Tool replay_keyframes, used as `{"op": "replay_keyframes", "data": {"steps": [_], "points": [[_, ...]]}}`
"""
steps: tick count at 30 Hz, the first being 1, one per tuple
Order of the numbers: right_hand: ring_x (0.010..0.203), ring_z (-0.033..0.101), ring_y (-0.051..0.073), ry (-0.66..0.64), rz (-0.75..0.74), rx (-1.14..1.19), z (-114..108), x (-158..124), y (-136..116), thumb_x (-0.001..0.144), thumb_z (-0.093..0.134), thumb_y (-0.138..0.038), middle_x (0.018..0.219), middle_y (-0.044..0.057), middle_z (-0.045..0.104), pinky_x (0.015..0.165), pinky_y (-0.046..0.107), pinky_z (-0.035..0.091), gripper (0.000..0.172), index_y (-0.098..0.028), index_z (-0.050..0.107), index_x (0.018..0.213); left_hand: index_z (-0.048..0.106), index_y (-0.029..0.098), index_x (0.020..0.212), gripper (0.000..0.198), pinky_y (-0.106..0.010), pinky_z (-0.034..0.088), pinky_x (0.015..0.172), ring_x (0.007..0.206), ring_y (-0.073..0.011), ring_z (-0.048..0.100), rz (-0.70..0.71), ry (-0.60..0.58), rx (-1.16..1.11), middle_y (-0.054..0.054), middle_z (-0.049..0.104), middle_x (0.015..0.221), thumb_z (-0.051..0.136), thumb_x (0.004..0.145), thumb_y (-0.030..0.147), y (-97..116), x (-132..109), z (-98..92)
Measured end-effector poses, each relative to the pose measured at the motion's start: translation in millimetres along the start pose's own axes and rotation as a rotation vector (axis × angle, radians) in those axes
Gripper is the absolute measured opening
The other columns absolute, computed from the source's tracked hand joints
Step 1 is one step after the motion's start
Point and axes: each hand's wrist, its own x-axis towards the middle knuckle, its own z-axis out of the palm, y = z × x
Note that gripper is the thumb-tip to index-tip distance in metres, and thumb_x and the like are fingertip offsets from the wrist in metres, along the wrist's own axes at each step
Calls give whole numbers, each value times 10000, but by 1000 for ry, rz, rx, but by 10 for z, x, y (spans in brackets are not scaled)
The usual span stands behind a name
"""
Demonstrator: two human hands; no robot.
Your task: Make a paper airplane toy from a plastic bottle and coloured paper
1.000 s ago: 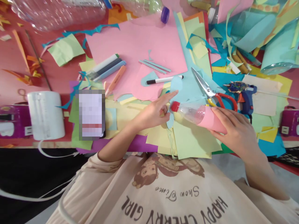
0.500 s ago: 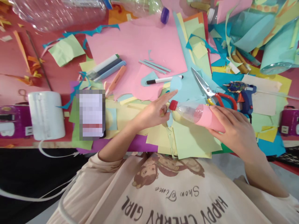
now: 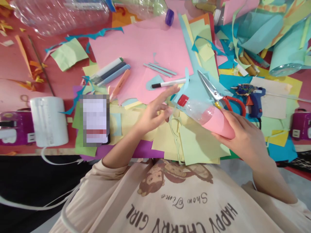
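Note:
My right hand is wrapped round the lower part of a small clear plastic bottle. Pink paper covers that lower part, and the red cap points up and left. My left hand is beside the cap, index finger stretched out and thumb apart. Just past the index fingertip, a light blue paper piece curves up behind the cap; whether the finger touches it I cannot tell. Scissors with red and yellow handles lie just beyond the bottle. A white marker with a black end rests above my left fingertips.
A blue glue gun lies to the right. Several markers, a phone with a blurred screen and a white device with a cable are on the left. Coloured paper sheets and large plastic bottles cover the far side.
My right hand has tilted the bottle more steeply. The left fingers have spread and drawn slightly back to the left, and the light blue paper near the cap now stands curved instead of flat.

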Motion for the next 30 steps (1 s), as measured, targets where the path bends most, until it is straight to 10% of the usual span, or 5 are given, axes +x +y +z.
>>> {"op": "replay_keyframes", "data": {"steps": [5, 30], "points": [[893, 732, 313, -89, 107, 84, -39, -40, -82, 829, 664, -465, 1197, 149, 707, 592, 377, 581, 621, -128, 526, 1333, 636, 233, 1251, 446, -231, 450, 419, 434, -38, 492, -115, 83, -100, -93, 673, 1241, 403, 968, 488, 13, 34, -13], [917, 730, 291, -36, 146, 177, 123, -96, -254, 837, 647, -464, 1104, 141, 737, 656, 368, 604, 554, -144, 562, 1280, 695, 331, 1176, 360, -240, 485, 481, 399, 11, 401, -28, 42, -7, -35, 637, 1174, 450, 946, 458, -34, 6, -37]]}}
